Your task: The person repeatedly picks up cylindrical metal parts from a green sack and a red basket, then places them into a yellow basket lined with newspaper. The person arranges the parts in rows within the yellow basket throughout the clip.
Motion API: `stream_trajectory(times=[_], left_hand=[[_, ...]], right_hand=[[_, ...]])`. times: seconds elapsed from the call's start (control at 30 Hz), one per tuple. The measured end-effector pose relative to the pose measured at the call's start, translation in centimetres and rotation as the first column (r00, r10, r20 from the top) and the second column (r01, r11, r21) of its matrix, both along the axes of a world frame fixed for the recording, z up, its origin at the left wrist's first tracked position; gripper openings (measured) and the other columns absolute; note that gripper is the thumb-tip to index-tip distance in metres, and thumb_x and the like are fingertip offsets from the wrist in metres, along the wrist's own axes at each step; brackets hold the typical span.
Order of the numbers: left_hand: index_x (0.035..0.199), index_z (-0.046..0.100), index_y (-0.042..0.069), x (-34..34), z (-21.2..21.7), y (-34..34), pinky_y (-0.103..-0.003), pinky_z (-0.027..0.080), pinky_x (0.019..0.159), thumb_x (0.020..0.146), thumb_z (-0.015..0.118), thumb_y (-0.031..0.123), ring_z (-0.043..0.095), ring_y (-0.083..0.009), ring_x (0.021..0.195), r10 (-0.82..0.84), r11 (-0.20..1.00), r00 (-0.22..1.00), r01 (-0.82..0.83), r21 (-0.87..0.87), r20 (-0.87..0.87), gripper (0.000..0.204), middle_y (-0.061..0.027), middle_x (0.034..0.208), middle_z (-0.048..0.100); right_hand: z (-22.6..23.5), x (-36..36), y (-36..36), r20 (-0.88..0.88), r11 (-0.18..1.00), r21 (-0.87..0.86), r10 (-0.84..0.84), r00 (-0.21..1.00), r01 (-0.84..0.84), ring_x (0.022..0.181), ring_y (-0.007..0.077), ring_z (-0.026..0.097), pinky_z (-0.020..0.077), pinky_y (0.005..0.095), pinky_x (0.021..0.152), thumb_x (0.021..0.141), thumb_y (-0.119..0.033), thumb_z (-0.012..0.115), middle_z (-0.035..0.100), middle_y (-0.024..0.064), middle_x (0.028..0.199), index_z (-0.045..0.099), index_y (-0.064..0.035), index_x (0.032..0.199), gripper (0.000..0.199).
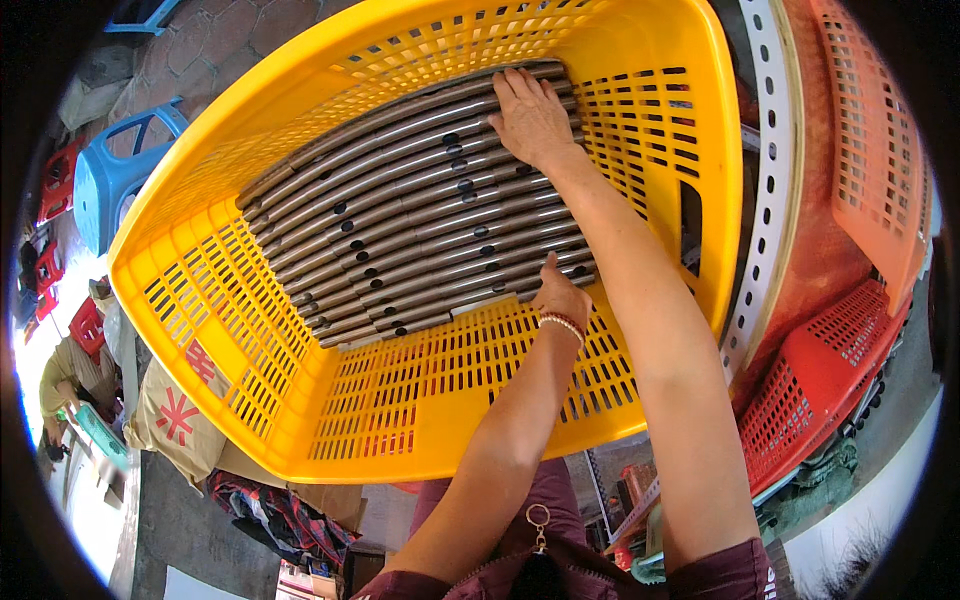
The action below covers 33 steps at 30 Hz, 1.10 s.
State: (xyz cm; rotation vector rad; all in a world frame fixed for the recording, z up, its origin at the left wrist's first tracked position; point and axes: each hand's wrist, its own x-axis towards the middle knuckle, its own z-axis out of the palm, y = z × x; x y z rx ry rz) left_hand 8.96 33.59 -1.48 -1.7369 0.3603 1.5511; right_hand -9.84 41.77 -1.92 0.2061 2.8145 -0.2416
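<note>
A large yellow plastic basket (440, 440) with slotted walls lies before me. Inside it, rows of shiny grey metal tubes (400, 215), several with dark round holes, lie side by side. My right hand (530, 118) rests flat on the tubes at the far right, its fingers spread and open. At the near right edge of the stack is my left hand (563, 298), thumb stretched out over the tube ends. Its other fingers are hidden, so its grip cannot be made out. A beaded bracelet (565, 322) circles the left wrist.
Blue plastic stools (125, 175) stand on the paved floor at the left. A white perforated metal upright (765, 190) runs close along the basket's right side. Beyond it are an orange basket (880, 140) and a red basket (820, 380). A printed sack (175, 415) lies at lower left.
</note>
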Motion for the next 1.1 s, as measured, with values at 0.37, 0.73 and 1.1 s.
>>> stream_trajectory(times=[0.37, 0.73, 1.1], left_hand=[[0.141, -0.004, 0.012, 1.4, -3.1, -0.2, -0.042, 0.006, 0.109, 0.08, 0.048, 0.059, 0.0, -0.0298, 0.135, -0.005, 0.999, 1.0, 0.006, -0.035, 0.029, 0.093, -0.0132, 0.147, -0.004], [0.142, -0.003, 0.011, 0.4, -1.5, -0.3, -0.045, 0.0, 0.109, 0.071, 0.057, 0.064, 0.001, -0.0308, 0.135, 0.063, 0.997, 0.997, -0.061, -0.039, 0.033, 0.107, -0.013, 0.148, -0.003], [0.134, 0.035, 0.016, -0.2, -0.8, 0.3, -0.045, 0.005, 0.108, 0.079, 0.039, 0.069, 0.024, -0.0256, 0.13, -0.076, 0.991, 0.996, 0.071, -0.114, -0.036, 0.076, -0.0089, 0.138, 0.034]], right_hand=[[-0.2, -1.8, 0.6, 0.115, 0.998, 0.055, -0.022, 0.993, 0.016, 0.131, 0.0209, 0.022, 0.0156, 0.043, 0.109, 0.088, -0.046, 0.043, 0.025, 0.0049, 0.142, 0.026, -0.0109, 0.138, 0.063], [-2.1, 0.1, 1.6, 0.014, 0.999, 0.028, -0.044, 0.999, 0.043, 0.123, 0.0228, 0.034, 0.0245, 0.0451, 0.102, 0.086, -0.048, 0.046, 0.039, 0.0074, 0.129, 0.048, -0.0071, 0.121, 0.054], [-2.0, 1.9, 3.5, 0.18, 0.978, -0.208, 0.019, 0.983, 0.019, 0.112, 0.03, 0.047, 0.0341, 0.0429, 0.096, 0.077, -0.043, 0.058, 0.054, 0.0147, 0.117, 0.053, -0.0087, 0.116, 0.052]])
